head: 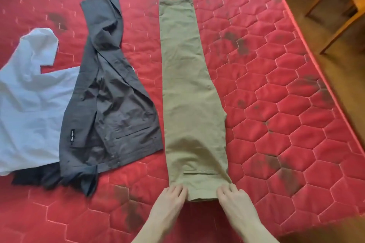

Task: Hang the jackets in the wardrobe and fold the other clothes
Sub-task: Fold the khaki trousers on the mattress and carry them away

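Item: khaki cotton trousers [189,89], lying folded leg-on-leg on the red quilted mattress [276,104], long axis running straight away from you, waistband nearest. You are pinching the waistband corners with your left hand [171,200] and right hand [235,201], probably readying the next fold. Beside them: grey jacket [110,104], unhung.

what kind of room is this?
Most likely a bedroom: clothes, khaki trousers among them, lie on a bare red quilted mattress, with a wooden chair on the wood floor beside it.
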